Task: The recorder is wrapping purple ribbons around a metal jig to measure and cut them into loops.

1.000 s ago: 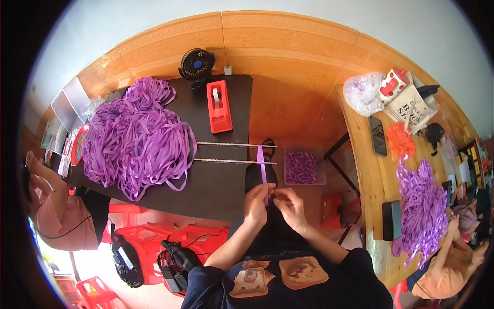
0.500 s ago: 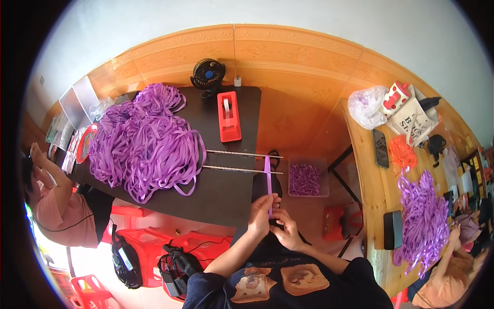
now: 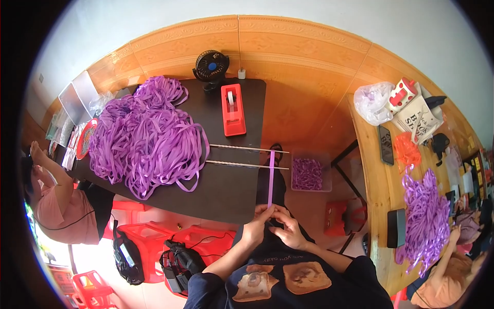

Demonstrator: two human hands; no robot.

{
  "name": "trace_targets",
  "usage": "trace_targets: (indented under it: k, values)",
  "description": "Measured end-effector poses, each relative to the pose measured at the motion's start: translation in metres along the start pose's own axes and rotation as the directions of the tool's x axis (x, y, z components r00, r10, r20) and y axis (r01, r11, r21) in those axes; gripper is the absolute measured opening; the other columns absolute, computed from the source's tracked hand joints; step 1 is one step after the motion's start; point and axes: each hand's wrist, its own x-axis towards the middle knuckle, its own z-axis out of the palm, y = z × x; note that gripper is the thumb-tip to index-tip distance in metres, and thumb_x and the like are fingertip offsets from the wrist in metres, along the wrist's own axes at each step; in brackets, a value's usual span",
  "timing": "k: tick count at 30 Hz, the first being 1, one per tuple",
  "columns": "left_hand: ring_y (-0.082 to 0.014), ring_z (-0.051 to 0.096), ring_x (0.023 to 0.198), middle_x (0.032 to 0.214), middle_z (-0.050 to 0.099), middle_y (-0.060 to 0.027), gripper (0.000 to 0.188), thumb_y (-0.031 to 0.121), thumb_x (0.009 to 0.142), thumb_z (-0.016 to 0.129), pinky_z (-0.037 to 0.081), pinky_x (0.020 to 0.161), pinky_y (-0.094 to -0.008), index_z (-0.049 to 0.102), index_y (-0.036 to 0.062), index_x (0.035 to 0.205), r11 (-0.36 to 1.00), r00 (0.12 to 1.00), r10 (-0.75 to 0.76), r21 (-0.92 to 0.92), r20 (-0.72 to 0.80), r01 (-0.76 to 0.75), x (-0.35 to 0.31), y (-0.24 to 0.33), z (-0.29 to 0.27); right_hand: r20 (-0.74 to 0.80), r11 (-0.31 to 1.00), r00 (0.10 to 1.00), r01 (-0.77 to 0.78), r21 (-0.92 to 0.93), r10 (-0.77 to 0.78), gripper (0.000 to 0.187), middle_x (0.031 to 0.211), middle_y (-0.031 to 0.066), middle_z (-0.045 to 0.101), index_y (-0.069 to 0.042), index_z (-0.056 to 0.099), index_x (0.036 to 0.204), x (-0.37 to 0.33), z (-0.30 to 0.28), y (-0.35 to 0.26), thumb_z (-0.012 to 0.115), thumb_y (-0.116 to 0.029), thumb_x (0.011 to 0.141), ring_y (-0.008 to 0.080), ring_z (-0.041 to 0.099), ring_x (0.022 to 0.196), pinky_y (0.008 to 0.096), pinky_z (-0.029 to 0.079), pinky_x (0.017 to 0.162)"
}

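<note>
Ribbon (image 3: pixel 271 180), frame centre, runs from rods (image 3: pixel 249 149) to left hand (image 3: pixel 256 227), which pinches its lower end. Right hand (image 3: pixel 290 232) adjoins; grip undetermined. Apparent step: working that end; next likely requires steady tension.

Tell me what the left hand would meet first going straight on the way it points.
Most likely the right hand: it sits just ahead of the left hand, where the purple ribbon runs down between them. Whether the hands touch is hard to tell from this view.
</note>
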Motion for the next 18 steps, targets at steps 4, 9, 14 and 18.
trace_targets:
  k: [4,9,14,18]
  values:
    - [-0.0092,0.056,0.074,0.082,0.064,-0.0033,0.01,0.01,0.088,0.066,0.042,0.07,-0.0224,0.067,0.0003,0.09,0.996,0.998,-0.048,-0.073,-0.029,0.046,0.002,-0.006,-0.009,0.004,0.995,0.998,-0.065,0.08,0.065,0.045,0.132,0.0094,0.047,-0.002,0.057,0.122,-0.004,0.003,-0.005,0.061,0.009,0.078,0.0196,0.043,0.124,0.0327,0.037,0.1]
    - [-0.0094,0.054,0.073,0.078,0.062,-0.0025,0.008,0.008,0.086,0.068,0.042,0.07,-0.0229,0.068,0.0012,0.083,0.998,0.999,0.039,-0.041,-0.03,-0.04,0.006,-0.007,-0.011,-0.126,0.993,0.987,-0.093,0.074,0.102,0.042,0.122,0.0071,0.052,-0.001,0.057,0.121,-0.003,0.01,-0.007,0.06,0.009,0.08,0.0174,0.052,0.111,0.0297,0.042,0.092]
    - [-0.0077,0.052,0.069,0.075,0.061,-0.001,0.009,0.011,0.085,0.069,0.041,0.065,-0.0221,0.068,0.0016,0.083,0.99,0.99,0.133,0.063,-0.046,-0.13,0.001,-0.002,-0.009,-0.125,0.532,0.765,0.311,-0.787,-0.632,0.034,0.1,0.0139,0.06,-0.001,0.062,0.106,0.046,-0.018,-0.028,0.067,0.006,0.073,0.0294,0.059,0.085,0.0377,0.044,0.075]
    - [-0.0042,0.048,0.06,0.069,0.058,0.0027,0.013,0.016,0.085,0.071,0.035,0.054,-0.0197,0.068,0.0034,0.082,0.989,0.999,-0.002,0.148,-0.053,0.01,0.001,0.004,-0.006,0.226,0.15,0.672,0.453,-0.879,-0.705,0.04,0.095,0.0058,0.057,-0.007,0.067,0.104,0.094,-0.037,-0.036,0.068,-0.005,0.064,0.022,0.056,0.08,0.0356,0.039,0.068]
